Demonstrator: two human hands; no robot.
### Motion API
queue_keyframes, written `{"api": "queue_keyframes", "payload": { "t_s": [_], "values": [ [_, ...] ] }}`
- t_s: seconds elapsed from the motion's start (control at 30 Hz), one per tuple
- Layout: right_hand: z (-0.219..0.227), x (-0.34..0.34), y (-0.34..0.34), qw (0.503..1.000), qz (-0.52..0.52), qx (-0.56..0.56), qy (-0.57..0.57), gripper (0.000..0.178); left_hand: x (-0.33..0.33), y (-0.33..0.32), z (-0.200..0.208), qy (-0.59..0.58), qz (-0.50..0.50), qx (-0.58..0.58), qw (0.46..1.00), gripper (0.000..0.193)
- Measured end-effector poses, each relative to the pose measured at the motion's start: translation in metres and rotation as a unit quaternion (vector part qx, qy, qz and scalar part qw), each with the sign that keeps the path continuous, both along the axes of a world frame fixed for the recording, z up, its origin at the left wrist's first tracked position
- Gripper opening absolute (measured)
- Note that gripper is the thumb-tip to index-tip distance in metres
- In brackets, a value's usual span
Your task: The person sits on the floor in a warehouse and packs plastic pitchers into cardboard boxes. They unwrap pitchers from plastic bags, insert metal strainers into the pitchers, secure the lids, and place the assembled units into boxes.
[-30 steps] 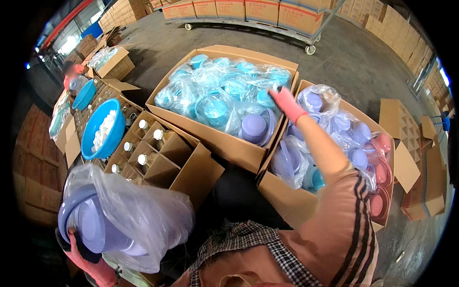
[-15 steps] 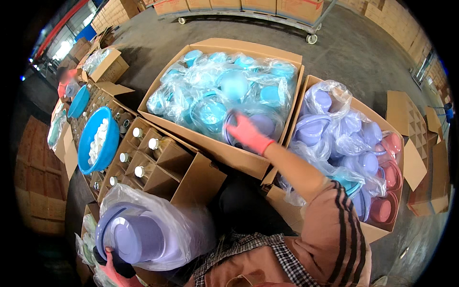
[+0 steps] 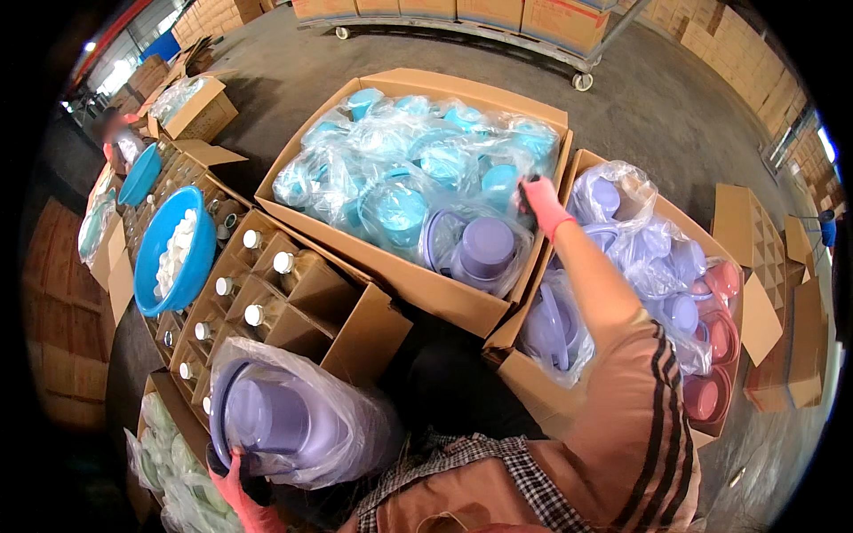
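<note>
On my lap at the lower left, a stack of nested purple plastic tubs (image 3: 284, 417) lies tilted in a clear bag. My left hand (image 3: 242, 493), in a pink glove with a dark palm, grips the stack's near rim. My right hand (image 3: 544, 206), gloved alike, is at the right edge of a carton (image 3: 435, 293) of bagged turquoise tubs (image 3: 391, 213). Its curled fingers pinch what looks like clear plastic bag film (image 3: 526, 169). Left of that hand, a bagged purple tub (image 3: 487, 249) sits at the carton's near right corner.
A second carton (image 3: 524, 360) on the right holds bagged purple tubs and pink tubs (image 3: 724, 342). Left of me are a divided carton (image 3: 369, 333) of white-capped bottles and a blue basin (image 3: 206, 244) of white pieces. Beyond stand a loaded trolley (image 3: 582, 82) and another person (image 3: 124, 147).
My right hand has moved right and away from the purple tub, uncovering it. The stack in my left hand has shifted slightly to the right. The view has turned a little.
</note>
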State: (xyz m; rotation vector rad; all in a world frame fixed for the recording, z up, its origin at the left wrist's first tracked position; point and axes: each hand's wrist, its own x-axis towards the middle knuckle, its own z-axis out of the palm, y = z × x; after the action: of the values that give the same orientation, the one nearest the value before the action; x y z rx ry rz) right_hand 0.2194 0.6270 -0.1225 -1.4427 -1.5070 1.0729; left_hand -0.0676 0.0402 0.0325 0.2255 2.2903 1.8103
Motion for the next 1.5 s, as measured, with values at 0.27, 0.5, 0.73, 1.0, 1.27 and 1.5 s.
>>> {"api": "queue_keyframes", "payload": {
  "t_s": [0.27, 0.5, 0.73, 1.0, 1.27, 1.5],
  "values": [
    [0.174, 0.091, -0.035, 0.834, 0.056, -0.047, 0.546, 0.016, 0.026, 0.023, 0.029, 0.049, -0.1, 0.057, 0.992, 0.01],
    [0.234, 0.312, -0.041, 0.922, -0.271, 0.277, -0.002, 0.021, 0.052, 0.073, 0.116, 0.069, -0.179, 0.13, 0.973, 0.013],
    [0.152, 0.526, -0.106, 0.821, -0.356, 0.255, 0.367, 0.043, 0.04, 0.132, 0.227, 0.156, -0.219, 0.164, 0.949, 0.026],
    [0.054, 0.647, -0.297, 0.747, -0.495, 0.12, -0.427, 0.057, 0.065, 0.316, 0.281, 0.164, -0.385, 0.362, 0.833, 0.01],
    [-0.023, 0.684, -0.311, 0.795, -0.56, 0.232, -0.006, 0.044, 0.076, 0.456, 0.155, 0.039, -0.347, 0.457, 0.818, 0.011],
    [-0.043, 0.697, -0.325, 0.85, -0.451, 0.255, -0.099, 0.038, 0.12, 0.465, 0.038, -0.047, -0.344, 0.291, 0.891, 0.009]
  ]
}}
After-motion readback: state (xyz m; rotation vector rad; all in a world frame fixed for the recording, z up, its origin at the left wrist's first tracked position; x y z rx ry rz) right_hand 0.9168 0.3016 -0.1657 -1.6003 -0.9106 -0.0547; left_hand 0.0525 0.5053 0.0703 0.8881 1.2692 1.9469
